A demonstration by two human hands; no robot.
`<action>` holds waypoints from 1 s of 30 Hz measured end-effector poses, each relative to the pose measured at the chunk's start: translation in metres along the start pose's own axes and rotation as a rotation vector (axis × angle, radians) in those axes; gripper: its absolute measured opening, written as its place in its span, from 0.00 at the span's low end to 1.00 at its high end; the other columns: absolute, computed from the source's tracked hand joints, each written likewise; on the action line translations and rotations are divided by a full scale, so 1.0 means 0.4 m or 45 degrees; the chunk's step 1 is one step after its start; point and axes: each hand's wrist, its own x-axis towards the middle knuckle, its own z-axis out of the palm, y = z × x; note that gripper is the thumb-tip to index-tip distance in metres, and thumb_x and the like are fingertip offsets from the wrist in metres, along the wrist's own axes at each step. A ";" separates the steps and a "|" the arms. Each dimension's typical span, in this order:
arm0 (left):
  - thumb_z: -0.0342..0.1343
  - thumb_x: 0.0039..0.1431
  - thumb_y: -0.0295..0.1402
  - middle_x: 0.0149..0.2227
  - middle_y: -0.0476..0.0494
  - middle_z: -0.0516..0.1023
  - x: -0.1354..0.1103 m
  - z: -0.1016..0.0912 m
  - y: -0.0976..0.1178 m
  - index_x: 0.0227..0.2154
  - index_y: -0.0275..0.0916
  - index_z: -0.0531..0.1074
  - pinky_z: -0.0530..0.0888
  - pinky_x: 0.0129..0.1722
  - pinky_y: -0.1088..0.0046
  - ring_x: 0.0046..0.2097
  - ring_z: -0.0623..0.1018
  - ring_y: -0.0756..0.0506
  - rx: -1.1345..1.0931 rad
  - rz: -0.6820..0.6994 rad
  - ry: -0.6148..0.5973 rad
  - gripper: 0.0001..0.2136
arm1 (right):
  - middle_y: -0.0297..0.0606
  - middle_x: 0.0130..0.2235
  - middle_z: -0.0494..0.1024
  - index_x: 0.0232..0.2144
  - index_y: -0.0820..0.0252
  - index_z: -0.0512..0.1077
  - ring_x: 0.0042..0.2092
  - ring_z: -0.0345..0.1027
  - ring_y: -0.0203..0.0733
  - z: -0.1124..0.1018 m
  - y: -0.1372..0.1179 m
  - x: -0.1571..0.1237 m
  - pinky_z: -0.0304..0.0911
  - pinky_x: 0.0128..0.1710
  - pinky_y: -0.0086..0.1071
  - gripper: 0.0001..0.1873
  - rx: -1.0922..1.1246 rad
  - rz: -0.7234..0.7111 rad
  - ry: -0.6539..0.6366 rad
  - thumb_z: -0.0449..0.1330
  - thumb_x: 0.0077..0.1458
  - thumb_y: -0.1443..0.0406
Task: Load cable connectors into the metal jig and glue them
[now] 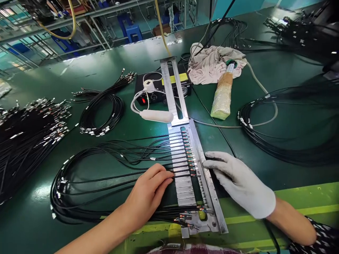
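A slotted metal fixture (184, 190) lies lengthwise in front of me, with several black cables laid side by side across its grooves. Their stripped ends, showing coloured wires, line up along its right part. My left hand (150, 187), bare, pinches one black cable (182, 176) at the fixture's left edge, the lowest of the row. In a white glove, my right hand (238, 180) rests its stretched fingertips at the fixture's right rail (209, 180), holding nothing. More loose cable ends (185, 218) lie over the fixture's near end. The coiled cable bundle (57, 187) loops out to the left.
Behind the fixture stands a black control box (159, 97) with a white cylindrical lamp (156, 115) before it. A crumpled cloth (212, 63) and a tape-wrapped block (222, 95) sit to its right. Other cable bundles (102, 114) lie on the green table (137, 130).
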 end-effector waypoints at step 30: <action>0.44 0.68 0.23 0.40 0.44 0.72 -0.067 -0.029 -0.018 0.58 0.42 0.63 0.62 0.45 0.63 0.40 0.69 0.46 0.283 0.120 -0.263 0.18 | 0.41 0.56 0.71 0.51 0.50 0.68 0.55 0.69 0.45 -0.005 -0.002 0.001 0.71 0.51 0.46 0.22 -0.025 -0.055 -0.007 0.50 0.59 0.76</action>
